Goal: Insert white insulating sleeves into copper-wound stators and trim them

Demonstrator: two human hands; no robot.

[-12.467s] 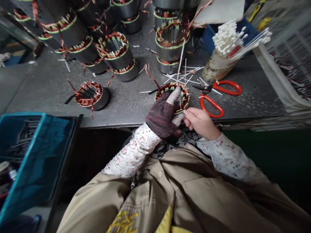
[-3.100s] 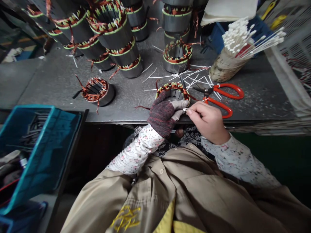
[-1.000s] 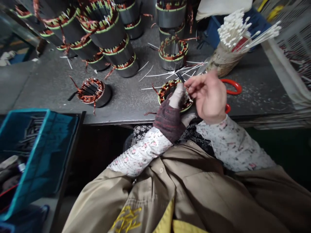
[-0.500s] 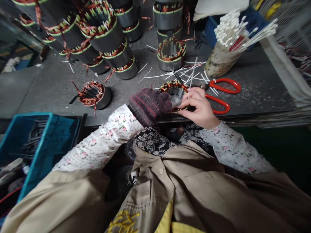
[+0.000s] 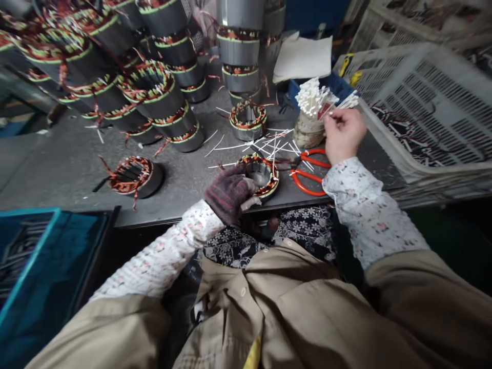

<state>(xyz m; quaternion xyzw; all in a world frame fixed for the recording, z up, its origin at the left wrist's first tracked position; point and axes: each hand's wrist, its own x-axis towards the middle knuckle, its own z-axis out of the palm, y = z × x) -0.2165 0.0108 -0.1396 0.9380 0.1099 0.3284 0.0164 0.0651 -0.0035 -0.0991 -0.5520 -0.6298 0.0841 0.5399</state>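
Mid-frame, the gloved left hand [image 5: 226, 197] clasps a copper-wound ring [image 5: 272, 185] on the desk [image 5: 184, 190]; upper right, the right hand [image 5: 346, 134] is beside white ties [image 5: 310, 97] in a cup [image 5: 306, 132], its pinch unclear.

a dark grey workbench [image 5: 69, 164] is stretching from left to right, its worn top catching dim, cool light. a teal bin [image 5: 77, 246] is sitting low at the near left. a pale slotted crate [image 5: 442, 82] is standing at the right, while a dark green surface [image 5: 434, 236], possibly floor, is showing below it.
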